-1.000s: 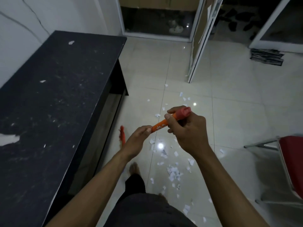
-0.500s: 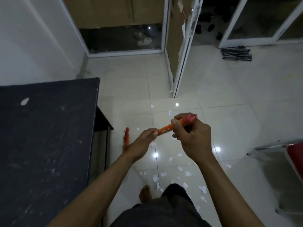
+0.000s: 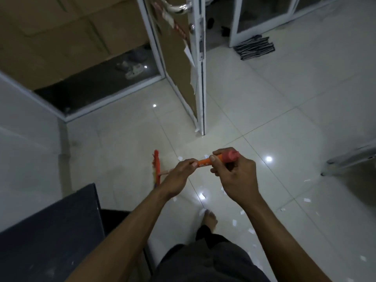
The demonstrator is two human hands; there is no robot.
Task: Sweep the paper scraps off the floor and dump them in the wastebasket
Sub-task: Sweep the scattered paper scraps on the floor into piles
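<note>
Both my hands hold an orange broom handle [image 3: 205,161] in front of me. My right hand [image 3: 234,176] grips its top end by the red cap. My left hand [image 3: 179,176] grips it lower down. The broom's orange head [image 3: 156,169] rests on the tiled floor to the left of my left hand. White paper scraps [image 3: 234,221] lie scattered on the floor around my bare foot [image 3: 209,219] and to the right. No wastebasket is in view.
A dark table [image 3: 50,231] fills the lower left. An open door [image 3: 183,64] stands ahead with its edge near the middle. A chair leg [image 3: 350,159] shows at the right edge. A striped mat [image 3: 254,47] lies at the far right.
My view has swung up and to the right, so the table now sits lower left and the door looms closer. Both hands keep the same hold on the broom handle.
</note>
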